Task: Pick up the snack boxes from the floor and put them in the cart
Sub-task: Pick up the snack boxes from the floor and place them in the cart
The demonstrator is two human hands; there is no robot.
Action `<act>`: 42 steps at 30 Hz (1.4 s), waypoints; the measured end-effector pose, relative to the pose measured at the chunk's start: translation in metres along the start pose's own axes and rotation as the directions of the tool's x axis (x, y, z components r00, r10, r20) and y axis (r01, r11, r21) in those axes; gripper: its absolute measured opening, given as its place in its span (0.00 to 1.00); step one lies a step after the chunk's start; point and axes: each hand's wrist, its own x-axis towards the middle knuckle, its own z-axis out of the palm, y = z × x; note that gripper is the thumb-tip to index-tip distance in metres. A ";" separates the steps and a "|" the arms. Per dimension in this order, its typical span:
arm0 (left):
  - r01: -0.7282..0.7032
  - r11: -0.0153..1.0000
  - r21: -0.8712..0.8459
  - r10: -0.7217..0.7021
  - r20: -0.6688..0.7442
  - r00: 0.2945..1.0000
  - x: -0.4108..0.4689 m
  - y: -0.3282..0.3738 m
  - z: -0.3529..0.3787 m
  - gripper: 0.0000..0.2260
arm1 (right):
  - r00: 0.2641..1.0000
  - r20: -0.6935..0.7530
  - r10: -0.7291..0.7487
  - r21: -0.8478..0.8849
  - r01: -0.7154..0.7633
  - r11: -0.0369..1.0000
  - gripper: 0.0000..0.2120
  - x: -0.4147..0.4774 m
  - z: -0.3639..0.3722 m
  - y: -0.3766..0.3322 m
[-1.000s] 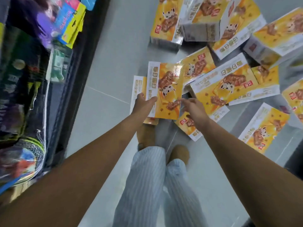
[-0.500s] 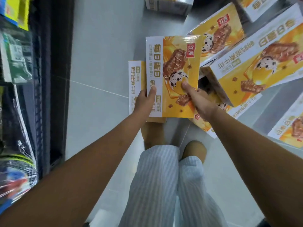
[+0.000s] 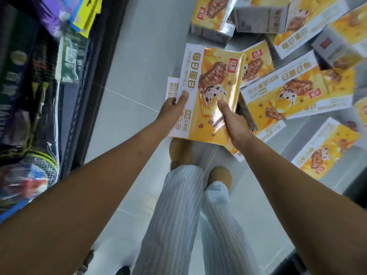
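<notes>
So the flat, glossy yellow-and-white cardboard snack box (image 3: 212, 92) is up off the grey tiled floor (image 3: 139, 56), held out over the person's feet. The left hand (image 3: 172, 108) pinches its left edge with the thumb on top. The right hand (image 3: 234, 120) clamps the lower right part, thumb pressed on the face and fingers hidden underneath. I'd guess it's light and stiff, but that sheen looks slippery, so the edges are the place to hold it. It's closed, so I can't tell what's inside. Plenty of matching boxes (image 3: 297, 96) lie scattered on the floor, and there's no cart in view.
</notes>
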 end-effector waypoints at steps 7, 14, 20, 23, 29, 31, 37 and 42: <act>-0.039 0.989 -0.142 0.065 0.182 0.981 -0.111 0.003 -0.022 0.33 | 0.991 0.102 -0.083 -0.115 0.094 0.989 0.13 -0.113 -0.018 -0.019; -0.145 0.959 -0.244 0.153 0.014 0.988 -0.250 -0.023 -0.022 0.23 | 0.981 0.195 -0.009 -0.336 0.075 0.939 0.24 -0.240 -0.031 -0.040; -0.195 0.900 -0.390 0.160 -0.121 0.980 -0.362 -0.065 -0.042 0.22 | 0.908 0.394 0.144 -0.387 0.021 0.922 0.21 -0.337 -0.023 -0.037; -0.227 0.853 -0.470 0.158 -0.181 0.971 -0.410 -0.092 -0.056 0.19 | 0.876 0.468 0.118 -0.409 0.096 0.907 0.17 -0.379 -0.003 -0.030; -0.278 0.803 -0.527 0.148 -0.275 0.950 -0.490 -0.159 -0.092 0.23 | 0.829 0.548 -0.109 -0.435 0.394 0.810 0.25 -0.445 0.062 0.011; -0.296 0.766 -0.570 0.127 -0.317 0.940 -0.524 -0.191 -0.095 0.21 | 0.814 0.569 -0.114 -0.460 0.430 0.776 0.19 -0.468 0.082 0.038; -0.330 0.617 -0.714 0.025 -0.401 0.916 -0.619 -0.321 -0.082 0.27 | 0.792 0.604 -0.088 -0.578 0.512 0.636 0.22 -0.550 0.123 0.139; -0.448 0.397 -0.801 0.050 -0.469 0.882 -0.707 -0.417 -0.062 0.22 | 0.755 0.655 -0.035 -0.601 0.549 0.581 0.26 -0.621 0.146 0.231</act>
